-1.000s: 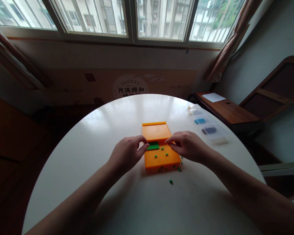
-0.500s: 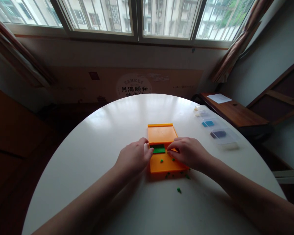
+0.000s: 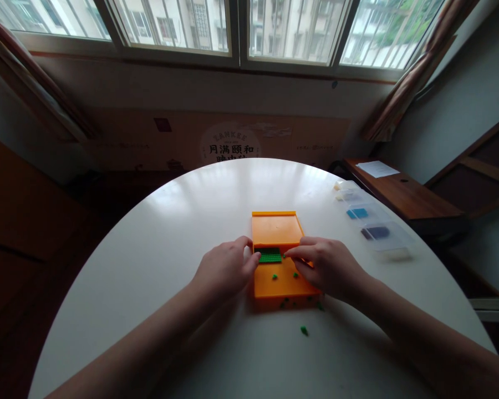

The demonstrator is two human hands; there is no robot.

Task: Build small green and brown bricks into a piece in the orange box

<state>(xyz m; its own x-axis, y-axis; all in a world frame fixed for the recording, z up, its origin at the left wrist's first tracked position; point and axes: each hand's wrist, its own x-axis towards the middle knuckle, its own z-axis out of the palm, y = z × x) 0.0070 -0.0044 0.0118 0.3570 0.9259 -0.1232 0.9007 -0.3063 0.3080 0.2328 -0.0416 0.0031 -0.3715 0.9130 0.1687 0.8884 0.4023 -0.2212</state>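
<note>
An orange plastic box (image 3: 271,287) lies on the white table with its upper panel (image 3: 274,228) tilted up at the back. My left hand (image 3: 227,265) is closed on the box's left edge, thumb and fingers by the green studded block (image 3: 269,255) set in its middle. From the right, my right hand (image 3: 330,265) reaches over the box with fingers apart. Its index fingertip touches or nearly touches a tiny green piece (image 3: 284,256) beside the block. Two more small green bits, one at left (image 3: 275,276) and one at right (image 3: 295,275), lie on the box's front part.
Several green bits lie along the box's front edge, and a larger green piece (image 3: 304,330) is nearer me on the table (image 3: 158,238). A clear compartment case (image 3: 393,237) with blue and dark contents stands at the right. Beyond it is a wooden desk (image 3: 416,194) bearing paper.
My right thumb has moved down and away from the index finger, opening the pinch. A small green piece now shows at the index fingertip. My left hand keeps its place on the box.
</note>
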